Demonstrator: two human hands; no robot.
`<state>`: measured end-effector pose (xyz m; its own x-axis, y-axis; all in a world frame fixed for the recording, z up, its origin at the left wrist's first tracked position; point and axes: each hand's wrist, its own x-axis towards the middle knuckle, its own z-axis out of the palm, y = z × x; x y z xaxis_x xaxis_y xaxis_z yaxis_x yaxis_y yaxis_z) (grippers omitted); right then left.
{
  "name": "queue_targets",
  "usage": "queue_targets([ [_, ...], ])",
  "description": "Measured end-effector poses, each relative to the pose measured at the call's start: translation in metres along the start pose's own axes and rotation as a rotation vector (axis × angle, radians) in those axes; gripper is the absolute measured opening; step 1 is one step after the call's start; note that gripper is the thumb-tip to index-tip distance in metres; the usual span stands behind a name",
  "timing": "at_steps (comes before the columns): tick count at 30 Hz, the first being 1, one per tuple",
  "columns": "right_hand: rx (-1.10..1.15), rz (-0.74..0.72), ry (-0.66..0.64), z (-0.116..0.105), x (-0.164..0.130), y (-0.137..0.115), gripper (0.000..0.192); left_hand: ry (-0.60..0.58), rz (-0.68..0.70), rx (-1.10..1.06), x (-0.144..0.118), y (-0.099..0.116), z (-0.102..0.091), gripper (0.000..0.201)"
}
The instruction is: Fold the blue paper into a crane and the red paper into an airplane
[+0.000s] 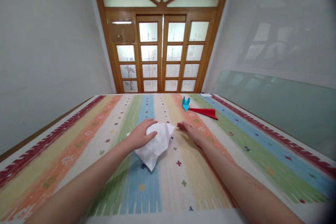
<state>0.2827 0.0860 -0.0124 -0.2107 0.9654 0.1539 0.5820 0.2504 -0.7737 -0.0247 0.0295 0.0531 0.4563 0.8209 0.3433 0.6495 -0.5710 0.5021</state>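
A white sheet of paper [157, 143], marked with creases and partly folded, sits in front of me with one pointed corner towards me. My left hand [140, 134] holds it at its left side, the thumb on the upper face and the fingers along the far edge. Part of the paper's left side is hidden under that hand. To the right of the paper, my right hand [191, 133] is apart from it, near its right corner. Its fingers are stretched out and hold nothing.
Farther back on the striped tablecloth [181, 189] stand a blue origami figure [186, 103] and a red folded paper plane [206, 112], close together. Beyond the table is a wooden glazed door [162, 52]. A pale green panel [278, 101] runs along the right wall.
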Motion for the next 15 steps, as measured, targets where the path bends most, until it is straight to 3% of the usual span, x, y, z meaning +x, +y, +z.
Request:
queue_targets([
  [3, 0.099, 0.025, -0.01, -0.001, -0.007, -0.004, 0.066, 0.03, -0.196, 0.205, -0.009, -0.032, 0.0, 0.048],
  [6, 0.156, 0.058, -0.025, 0.002, -0.01, -0.009, 0.065, -0.021, -0.275, 0.221, -0.024, -0.056, 0.007, 0.05],
  [11, 0.182, 0.093, -0.02, 0.011, -0.019, -0.02, 0.054, 0.031, -0.345, 0.104, -0.04, -0.059, 0.013, 0.047],
  [15, 0.156, 0.125, 0.034, 0.018, -0.036, -0.032, 0.054, 0.138, -0.384, -0.059, -0.041, -0.062, 0.001, 0.04],
])
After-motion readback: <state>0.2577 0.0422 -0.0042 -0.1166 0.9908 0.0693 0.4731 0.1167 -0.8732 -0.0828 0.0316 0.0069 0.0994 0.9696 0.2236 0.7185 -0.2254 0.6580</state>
